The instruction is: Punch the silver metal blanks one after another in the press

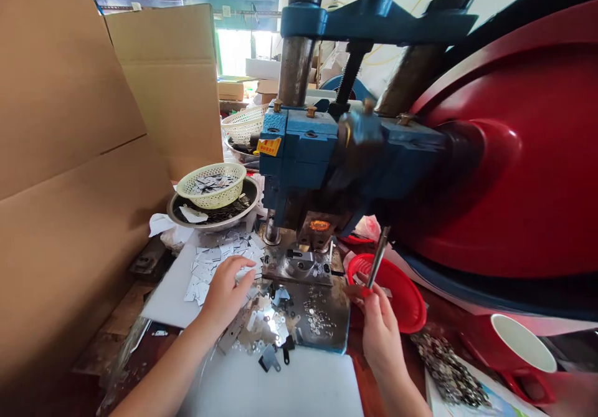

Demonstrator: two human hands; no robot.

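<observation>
My left hand hovers at the edge of a pile of thin metal plates, thumb and forefinger apart. Plates show in the gap, and I make out nothing held. My right hand has its fingers closed around the lower end of a slim metal rod, which leans up towards the press. Between my hands is the blue press, with a small metal die block on its bed. Cut metal pieces lie heaped in front, with small round slugs beside them.
A red basket sits beyond my right hand. At left, a pale strainer basket of plates rests on a metal bowl. Cardboard walls the left side. A red flywheel and a red mug are at right.
</observation>
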